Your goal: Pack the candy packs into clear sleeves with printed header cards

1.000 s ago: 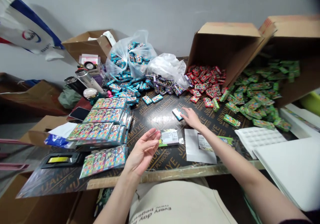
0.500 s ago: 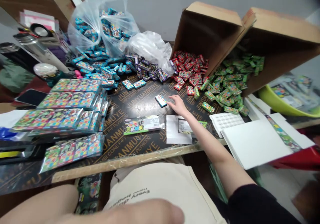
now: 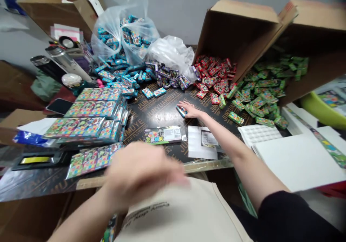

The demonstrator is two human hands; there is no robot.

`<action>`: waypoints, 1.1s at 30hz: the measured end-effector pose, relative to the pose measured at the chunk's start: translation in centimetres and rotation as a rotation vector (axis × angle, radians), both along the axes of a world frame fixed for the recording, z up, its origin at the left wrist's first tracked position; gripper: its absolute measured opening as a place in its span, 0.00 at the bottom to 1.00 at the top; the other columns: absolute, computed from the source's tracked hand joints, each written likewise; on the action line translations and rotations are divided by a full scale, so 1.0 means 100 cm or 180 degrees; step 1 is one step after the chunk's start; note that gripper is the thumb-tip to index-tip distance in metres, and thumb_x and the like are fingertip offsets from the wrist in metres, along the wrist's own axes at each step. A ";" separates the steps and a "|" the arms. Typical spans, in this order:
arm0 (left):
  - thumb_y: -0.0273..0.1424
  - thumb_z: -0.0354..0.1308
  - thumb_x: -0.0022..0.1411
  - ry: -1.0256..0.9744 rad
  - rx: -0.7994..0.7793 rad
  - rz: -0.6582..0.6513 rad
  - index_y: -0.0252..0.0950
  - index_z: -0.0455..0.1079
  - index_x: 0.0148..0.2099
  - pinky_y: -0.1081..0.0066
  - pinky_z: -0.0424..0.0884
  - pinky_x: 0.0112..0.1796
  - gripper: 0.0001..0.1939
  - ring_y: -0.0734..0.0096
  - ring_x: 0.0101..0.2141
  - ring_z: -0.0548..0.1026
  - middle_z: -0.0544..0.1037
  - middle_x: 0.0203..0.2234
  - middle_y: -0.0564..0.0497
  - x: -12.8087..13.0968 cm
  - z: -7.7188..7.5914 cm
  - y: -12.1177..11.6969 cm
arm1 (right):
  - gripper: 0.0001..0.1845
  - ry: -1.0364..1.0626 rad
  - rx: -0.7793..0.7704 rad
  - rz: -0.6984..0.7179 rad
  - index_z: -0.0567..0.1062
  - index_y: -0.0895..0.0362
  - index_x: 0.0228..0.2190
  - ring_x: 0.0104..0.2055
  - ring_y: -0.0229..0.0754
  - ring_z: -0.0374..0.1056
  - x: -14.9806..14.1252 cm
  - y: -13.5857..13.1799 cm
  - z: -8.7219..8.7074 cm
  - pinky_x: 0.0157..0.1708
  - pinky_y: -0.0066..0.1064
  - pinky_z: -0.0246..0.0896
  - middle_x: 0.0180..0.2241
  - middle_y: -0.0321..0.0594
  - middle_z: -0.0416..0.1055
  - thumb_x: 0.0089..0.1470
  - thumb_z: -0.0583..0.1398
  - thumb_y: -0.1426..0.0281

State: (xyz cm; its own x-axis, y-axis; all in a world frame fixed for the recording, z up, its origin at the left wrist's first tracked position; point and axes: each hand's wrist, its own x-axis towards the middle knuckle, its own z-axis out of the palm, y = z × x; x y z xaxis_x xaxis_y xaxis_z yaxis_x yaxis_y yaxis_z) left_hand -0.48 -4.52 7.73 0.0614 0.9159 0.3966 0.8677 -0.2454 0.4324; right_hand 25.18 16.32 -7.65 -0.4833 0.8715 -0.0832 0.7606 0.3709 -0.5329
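My right hand (image 3: 190, 110) is at the middle of the dark table, its fingers closed over a small blue-and-white candy box (image 3: 181, 110) that lies on the board. Smeared by motion, my left hand (image 3: 146, 170) is raised above the table's front edge, and its fingers cannot be made out clearly. Between the hands lies a flat printed packet (image 3: 163, 135) with a label. To its right is a white paper sheet (image 3: 201, 152), partly beneath a second labelled strip (image 3: 208, 139). Packs of small boxes in clear wrap (image 3: 92, 108) are stacked left of my left hand.
Blue boxes (image 3: 119, 78) spill from a clear bag (image 3: 105, 25). Purple boxes (image 3: 166, 74), red boxes (image 3: 214, 70) and green boxes (image 3: 256, 94) lie in heaps, some inside tipped cartons (image 3: 243, 29). White cards (image 3: 300, 159) are at the right, a tape dispenser (image 3: 40, 159) at the left.
My right hand has come down onto the small blue box, which it was just beside before. My left hand has risen from the bottom edge into view. The camera view has turned leftward.
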 end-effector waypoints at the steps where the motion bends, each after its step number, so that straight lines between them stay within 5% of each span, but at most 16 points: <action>1: 0.31 0.41 0.63 0.0145 -0.0127 -0.0469 0.38 0.72 0.20 0.67 0.65 0.31 0.24 0.75 0.14 0.61 0.55 0.07 0.60 0.004 -0.012 0.022 | 0.41 0.0078 0.0069 -0.0049 0.59 0.53 0.54 0.61 0.58 0.40 -0.001 -0.002 -0.002 0.53 0.57 0.35 0.59 0.48 0.49 0.35 0.60 0.75; 3: 0.39 0.55 0.54 0.0570 -0.0459 -0.1515 0.37 0.74 0.27 0.71 0.66 0.34 0.12 0.69 0.26 0.71 0.71 0.18 0.51 0.007 -0.042 0.059 | 0.38 0.0251 0.0252 -0.0163 0.62 0.57 0.52 0.58 0.56 0.48 -0.002 -0.010 -0.003 0.54 0.51 0.41 0.56 0.50 0.54 0.36 0.62 0.73; 5: 0.45 0.63 0.42 0.0986 -0.0766 -0.1975 0.35 0.71 0.43 0.60 0.63 0.44 0.27 0.57 0.41 0.70 0.74 0.38 0.41 0.007 -0.075 0.083 | 0.36 0.0383 0.0398 -0.0232 0.64 0.59 0.51 0.55 0.52 0.54 -0.003 -0.024 0.001 0.53 0.46 0.47 0.54 0.51 0.57 0.37 0.63 0.68; 7: 0.46 0.66 0.33 0.1152 -0.0979 -0.1811 0.35 0.57 0.57 0.49 0.52 0.50 0.48 0.47 0.51 0.61 0.65 0.50 0.36 0.006 -0.104 0.095 | 0.36 0.0568 0.0606 -0.0258 0.63 0.58 0.51 0.52 0.49 0.58 -0.002 -0.043 0.010 0.51 0.41 0.51 0.51 0.49 0.60 0.39 0.63 0.64; 11: 0.40 0.64 0.39 0.0978 -0.1046 -0.1708 0.35 0.41 0.63 0.50 0.46 0.53 0.52 0.53 0.49 0.63 0.66 0.48 0.40 0.002 -0.134 0.098 | 0.41 0.0696 0.1172 -0.0313 0.58 0.57 0.54 0.49 0.50 0.59 0.000 -0.091 0.035 0.48 0.42 0.51 0.49 0.47 0.63 0.39 0.64 0.60; 17: 0.38 0.62 0.41 0.0364 -0.0753 -0.1793 0.36 0.33 0.64 0.54 0.48 0.53 0.54 0.56 0.50 0.62 0.64 0.50 0.43 -0.004 -0.124 0.098 | 0.42 0.0307 0.0929 0.0075 0.56 0.57 0.54 0.45 0.52 0.58 -0.007 -0.133 0.052 0.44 0.43 0.51 0.49 0.49 0.64 0.40 0.63 0.57; 23: 0.36 0.63 0.39 0.0024 -0.0885 -0.1802 0.35 0.35 0.63 0.56 0.52 0.52 0.54 0.55 0.49 0.62 0.64 0.50 0.43 -0.010 -0.115 0.098 | 0.39 0.0482 0.0868 0.0425 0.59 0.58 0.52 0.45 0.49 0.59 -0.014 -0.128 0.063 0.45 0.40 0.49 0.48 0.48 0.64 0.40 0.63 0.58; 28: 0.36 0.64 0.39 -0.0166 -0.1115 -0.1635 0.36 0.36 0.64 0.59 0.58 0.48 0.55 0.56 0.46 0.64 0.67 0.46 0.44 -0.016 -0.102 0.101 | 0.41 0.0412 0.0966 0.0077 0.60 0.59 0.51 0.42 0.50 0.60 -0.019 -0.128 0.074 0.43 0.41 0.48 0.45 0.49 0.66 0.36 0.64 0.57; 33: 0.36 0.65 0.36 -0.0139 -0.1286 -0.1869 0.37 0.38 0.63 0.60 0.58 0.48 0.55 0.56 0.46 0.64 0.66 0.48 0.44 -0.015 -0.097 0.105 | 0.42 0.0620 0.0708 0.0454 0.60 0.55 0.51 0.45 0.50 0.61 -0.016 -0.119 0.074 0.46 0.42 0.47 0.46 0.45 0.66 0.34 0.65 0.56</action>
